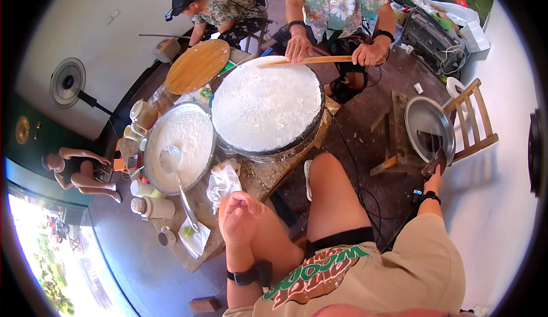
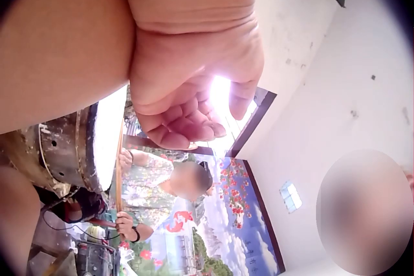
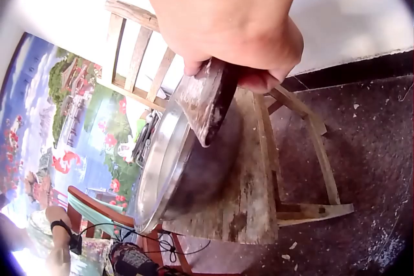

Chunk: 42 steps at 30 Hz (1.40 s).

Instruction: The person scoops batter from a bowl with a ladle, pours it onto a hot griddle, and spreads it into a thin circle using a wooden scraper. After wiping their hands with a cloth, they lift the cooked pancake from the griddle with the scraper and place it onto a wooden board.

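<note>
My right hand (image 1: pixel 434 183) grips a worn, dark wooden piece with a flat, angled end (image 3: pixel 208 104), likely a scraper or handle. It overlaps the near rim of a metal basin (image 1: pixel 421 110), which stands on a wooden chair (image 3: pixel 249 192). Nothing is in my left hand (image 1: pixel 240 217), raised over my left thigh; its fingers are loosely curled in the left wrist view. Closest to that hand lies a crumpled white cloth or bag (image 1: pixel 222 183) on the table. Beyond it, a wide basin of pale batter (image 1: pixel 194 134) holds a metal ladle (image 1: pixel 185 200).
A large round griddle (image 1: pixel 268 105) coated white stands ahead. Across it, a person in a floral shirt (image 1: pixel 337 3) holds a long wooden stick (image 1: pixel 325 60) with both hands. A round wooden lid (image 1: pixel 198 67), jars and a thermos (image 1: pixel 153 208) line the left. Black cables (image 1: pixel 371 208) run along the floor.
</note>
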Available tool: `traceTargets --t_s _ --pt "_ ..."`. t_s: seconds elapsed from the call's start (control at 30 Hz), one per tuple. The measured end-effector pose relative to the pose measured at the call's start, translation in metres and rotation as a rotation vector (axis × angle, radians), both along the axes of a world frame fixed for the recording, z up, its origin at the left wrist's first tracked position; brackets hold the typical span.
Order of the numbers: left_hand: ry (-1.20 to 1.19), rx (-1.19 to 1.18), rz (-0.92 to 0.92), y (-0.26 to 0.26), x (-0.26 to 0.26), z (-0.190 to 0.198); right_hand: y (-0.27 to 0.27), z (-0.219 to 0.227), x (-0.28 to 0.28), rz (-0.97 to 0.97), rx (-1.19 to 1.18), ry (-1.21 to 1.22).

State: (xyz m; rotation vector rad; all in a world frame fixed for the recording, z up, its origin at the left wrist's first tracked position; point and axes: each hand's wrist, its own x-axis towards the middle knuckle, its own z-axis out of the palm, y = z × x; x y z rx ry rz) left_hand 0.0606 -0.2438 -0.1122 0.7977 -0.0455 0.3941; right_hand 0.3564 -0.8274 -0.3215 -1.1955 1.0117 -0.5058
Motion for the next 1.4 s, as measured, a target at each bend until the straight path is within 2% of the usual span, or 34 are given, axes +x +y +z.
traceTargets --t_s 0.27,0.37,0.47,0.67,0.77,0.9,1.17,1.4 --pt "-0.028 -0.054 -0.028 0.001 -0.003 -0.002 -0.004 -0.003 0.002 0.005 0.045 0.018" --pt "0.0 -0.032 -0.004 -0.001 -0.002 0.001 0.005 0.009 -0.002 0.003 0.028 0.054" --pt "0.016 -0.025 0.011 -0.001 -0.002 0.002 0.0 0.002 0.0 0.036 0.042 -0.028" --pt "0.009 -0.039 0.013 -0.001 -0.002 0.002 0.018 0.024 -0.007 -0.005 0.021 0.013" --pt "0.004 -0.039 0.013 0.0 -0.001 0.001 0.001 0.004 -0.001 0.034 0.013 0.014" --pt "-0.029 -0.061 -0.051 0.001 -0.002 0.0 0.004 0.007 0.0 0.011 0.013 0.014" --pt "0.006 -0.032 0.001 -0.001 0.001 0.002 0.003 0.003 -0.002 0.042 -0.016 -0.047" --pt "-0.006 -0.072 -0.052 0.0 0.0 0.002 0.007 0.01 -0.002 0.028 -0.017 0.04"
